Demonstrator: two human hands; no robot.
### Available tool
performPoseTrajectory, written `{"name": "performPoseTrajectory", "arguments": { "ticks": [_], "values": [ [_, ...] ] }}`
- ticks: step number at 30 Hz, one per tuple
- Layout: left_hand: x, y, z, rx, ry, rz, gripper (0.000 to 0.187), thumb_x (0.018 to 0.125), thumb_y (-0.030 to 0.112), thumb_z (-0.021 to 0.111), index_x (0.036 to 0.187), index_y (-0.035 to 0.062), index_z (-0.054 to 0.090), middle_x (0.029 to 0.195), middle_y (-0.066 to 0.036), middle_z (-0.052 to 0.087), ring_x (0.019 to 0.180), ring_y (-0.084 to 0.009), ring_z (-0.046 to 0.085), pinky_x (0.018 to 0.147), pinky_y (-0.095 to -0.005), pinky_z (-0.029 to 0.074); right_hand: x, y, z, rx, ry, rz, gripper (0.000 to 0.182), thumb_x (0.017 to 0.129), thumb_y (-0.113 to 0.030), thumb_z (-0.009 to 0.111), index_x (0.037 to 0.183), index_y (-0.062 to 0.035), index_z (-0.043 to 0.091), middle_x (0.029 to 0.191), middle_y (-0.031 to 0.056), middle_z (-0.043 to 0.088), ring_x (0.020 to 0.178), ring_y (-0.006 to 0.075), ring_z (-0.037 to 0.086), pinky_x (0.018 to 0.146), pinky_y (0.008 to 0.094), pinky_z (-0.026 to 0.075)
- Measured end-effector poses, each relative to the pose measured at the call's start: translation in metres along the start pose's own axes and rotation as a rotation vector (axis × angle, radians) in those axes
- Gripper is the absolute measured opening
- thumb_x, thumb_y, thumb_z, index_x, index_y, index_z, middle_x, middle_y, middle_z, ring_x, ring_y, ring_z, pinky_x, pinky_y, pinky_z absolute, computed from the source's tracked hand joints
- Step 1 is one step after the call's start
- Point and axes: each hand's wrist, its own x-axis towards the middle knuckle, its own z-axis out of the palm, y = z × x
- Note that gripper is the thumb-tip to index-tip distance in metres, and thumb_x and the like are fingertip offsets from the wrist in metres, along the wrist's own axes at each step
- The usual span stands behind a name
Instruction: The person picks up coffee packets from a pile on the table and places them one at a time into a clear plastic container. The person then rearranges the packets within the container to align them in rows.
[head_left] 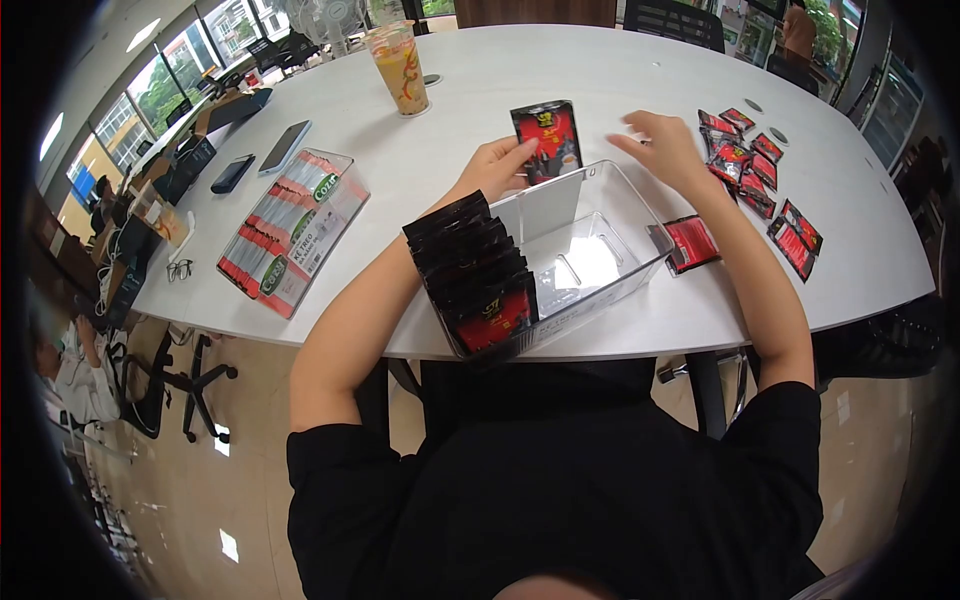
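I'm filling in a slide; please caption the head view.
Left hand holding a red-and-black packet above a clear bin, part-filled with similar packets, on a white table.

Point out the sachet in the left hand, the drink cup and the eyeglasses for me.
Sachet [550, 134]: head view, its red printed front.
Drink cup [402, 78]: head view, middle of its side.
Eyeglasses [179, 269]: head view, the frame.
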Motion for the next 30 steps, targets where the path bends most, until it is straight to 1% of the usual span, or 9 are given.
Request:
{"name": "performPoseTrajectory", "arguments": {
  "ticks": [3, 6, 9, 12, 16, 18, 22, 25, 30],
  "values": [
    [0.011, -0.009, -0.016, -0.111, 0.068, 0.006, 0.029, 0.090, 0.025, 0.052, 0.101, -0.0026, 0.053, 0.097, -0.010, 0.060, 0.085, -0.0126, 0.060, 0.073, -0.0239, 0.050, -0.009, 0.011, -0.018, -0.383, -0.240, 0.180, 0.044, 0.073, -0.027, 0.066, 0.108, -0.0021, 0.057, 0.082, 0.0199, 0.063, 0.078, 0.0345, 0.061, 0.071, 0.0406, 0.049],
    [0.009, -0.005, -0.016, -0.162, 0.131, -0.010, 0.029, 0.088, 0.020, 0.055, 0.102, -0.0043, 0.051, 0.101, -0.013, 0.059, 0.090, -0.0173, 0.061, 0.081, -0.0299, 0.051, -0.012, 0.007, -0.017, -0.351, -0.288, 0.211, 0.043, 0.070, -0.012, 0.061, 0.112, -0.0044, 0.055, 0.083, 0.0178, 0.063, 0.080, 0.0337, 0.061, 0.072, 0.0409, 0.049],
    [0.006, -0.002, -0.014, -0.130, 0.171, -0.036, 0.029, 0.086, 0.015, 0.058, 0.104, -0.0064, 0.049, 0.101, -0.015, 0.058, 0.092, -0.0197, 0.060, 0.084, -0.0330, 0.051, -0.009, 0.002, -0.015, -0.305, -0.377, 0.087, 0.053, 0.068, -0.003, 0.055, 0.121, -0.0077, 0.050, 0.093, 0.0189, 0.062, 0.087, 0.0333, 0.059, 0.075, 0.0383, 0.048],
    [0.005, -0.001, -0.013, -0.126, 0.164, -0.044, 0.032, 0.085, 0.012, 0.058, 0.107, -0.0082, 0.046, 0.103, -0.016, 0.057, 0.094, -0.0218, 0.060, 0.085, -0.0351, 0.051, -0.010, 0.008, -0.009, -0.193, -0.330, -0.049, 0.051, 0.067, 0.003, 0.053, 0.117, -0.0073, 0.054, 0.096, 0.0176, 0.061, 0.086, 0.0331, 0.059, 0.075, 0.0382, 0.047],
    [0.010, -0.006, -0.015, -0.215, 0.160, -0.048, 0.035, 0.085, 0.009, 0.056, 0.111, -0.0097, 0.041, 0.108, -0.019, 0.054, 0.096, -0.0257, 0.059, 0.086, -0.0388, 0.050, -0.007, 0.011, -0.011, -0.148, -0.331, -0.138, 0.045, 0.067, 0.005, 0.053, 0.111, -0.0057, 0.058, 0.096, 0.0167, 0.061, 0.087, 0.0312, 0.059, 0.076, 0.0371, 0.047],
    [0.011, -0.006, -0.017, -0.211, 0.157, -0.051, 0.035, 0.085, 0.009, 0.055, 0.111, -0.0096, 0.041, 0.108, -0.020, 0.053, 0.096, -0.0266, 0.059, 0.086, -0.0396, 0.050, 0.000, 0.002, -0.020, 0.040, -0.274, 0.015, 0.035, 0.071, 0.001, 0.056, 0.106, -0.0027, 0.060, 0.100, 0.0171, 0.061, 0.090, 0.0288, 0.059, 0.077, 0.0346, 0.048],
    [0.011, -0.008, -0.018, -0.212, 0.158, -0.053, 0.033, 0.086, 0.009, 0.053, 0.112, -0.0090, 0.041, 0.108, -0.020, 0.054, 0.096, -0.0275, 0.059, 0.086, -0.0408, 0.050, 0.000, 0.005, -0.019, 0.171, -0.137, -0.028, 0.038, 0.073, -0.007, 0.060, 0.110, -0.0026, 0.057, 0.100, 0.0184, 0.060, 0.092, 0.0285, 0.060, 0.077, 0.0341, 0.047],
    [0.016, -0.013, -0.023, -0.206, 0.141, -0.056, 0.033, 0.087, 0.009, 0.053, 0.112, -0.0089, 0.041, 0.108, -0.019, 0.054, 0.096, -0.0267, 0.059, 0.085, -0.0402, 0.051, -0.009, 0.000, -0.006, -0.079, -0.319, 0.025, 0.049, 0.072, -0.016, 0.062, 0.118, -0.0035, 0.051, 0.092, 0.0213, 0.062, 0.085, 0.0340, 0.060, 0.076, 0.0384, 0.048],
    [0.010, -0.007, -0.019, -0.221, 0.132, -0.092, 0.029, 0.088, 0.011, 0.051, 0.110, -0.0068, 0.042, 0.107, -0.018, 0.054, 0.094, -0.0252, 0.060, 0.082, -0.0403, 0.052, 0.005, 0.001, 0.008, -0.301, -0.413, 0.066, 0.046, 0.069, -0.008, 0.057, 0.115, -0.0018, 0.052, 0.084, 0.0205, 0.063, 0.081, 0.0352, 0.059, 0.074, 0.0409, 0.047]
  ]
}}
